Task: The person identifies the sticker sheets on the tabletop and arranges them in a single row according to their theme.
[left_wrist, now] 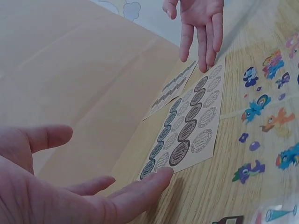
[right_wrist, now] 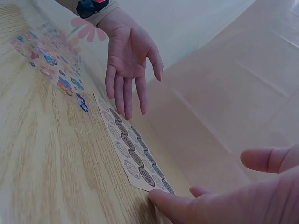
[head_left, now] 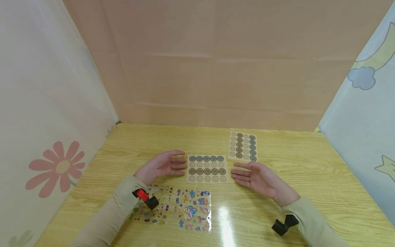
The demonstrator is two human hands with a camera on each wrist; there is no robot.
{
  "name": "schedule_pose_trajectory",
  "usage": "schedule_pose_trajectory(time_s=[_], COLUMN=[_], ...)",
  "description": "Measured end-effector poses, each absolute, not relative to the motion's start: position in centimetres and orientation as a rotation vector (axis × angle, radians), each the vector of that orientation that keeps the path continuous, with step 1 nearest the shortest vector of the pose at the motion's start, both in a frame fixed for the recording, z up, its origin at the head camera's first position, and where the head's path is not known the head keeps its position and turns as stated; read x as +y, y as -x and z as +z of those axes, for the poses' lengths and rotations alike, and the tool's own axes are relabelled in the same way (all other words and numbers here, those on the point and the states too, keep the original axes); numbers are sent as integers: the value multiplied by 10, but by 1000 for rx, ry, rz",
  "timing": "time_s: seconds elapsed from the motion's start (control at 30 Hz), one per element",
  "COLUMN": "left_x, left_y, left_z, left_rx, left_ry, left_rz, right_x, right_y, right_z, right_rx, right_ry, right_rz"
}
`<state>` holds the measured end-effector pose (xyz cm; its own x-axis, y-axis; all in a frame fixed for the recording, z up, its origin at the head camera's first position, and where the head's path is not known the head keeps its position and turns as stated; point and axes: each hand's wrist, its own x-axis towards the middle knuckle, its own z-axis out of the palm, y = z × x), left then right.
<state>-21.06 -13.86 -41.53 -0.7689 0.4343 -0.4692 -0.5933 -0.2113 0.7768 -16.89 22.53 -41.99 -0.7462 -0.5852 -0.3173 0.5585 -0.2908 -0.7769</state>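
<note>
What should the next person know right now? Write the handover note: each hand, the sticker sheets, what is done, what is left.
Left hand: open, fingers straight, at the left edge of the tan sheet of round seal stickers.
Right hand: open, at that sheet's right edge.
Neither hand grips anything; the sheet lies flat on the yellow wooden table.
A second tan round-sticker sheet lies farther back, to the right.
Two clear cartoon sticker sheets lie near the left forearm.
Done: no sticker visibly peeled.
Left: probably picking up the middle sheet.

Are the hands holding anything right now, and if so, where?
Nothing is held. Both hands, left and right, are open at either end of the round-sticker sheet.
</note>
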Motion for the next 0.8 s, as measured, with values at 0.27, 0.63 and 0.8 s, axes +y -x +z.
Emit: schedule_pose_trajectory(time_s=[0.27,0.63,0.8], left_x=[-136,-135,-134], left_y=[212,211,210], left_z=[-418,-417,-418], left_rx=[1419,1417,1430], left_ry=[208,220,235], left_rz=[2025,2048,2042], right_x=[221,219,216], right_y=[173,177,178], right_z=[-419,-418,-419], right_rx=[1221,1233,1247], right_ry=[27,9,13], right_rz=[-2057,-2059,-2048])
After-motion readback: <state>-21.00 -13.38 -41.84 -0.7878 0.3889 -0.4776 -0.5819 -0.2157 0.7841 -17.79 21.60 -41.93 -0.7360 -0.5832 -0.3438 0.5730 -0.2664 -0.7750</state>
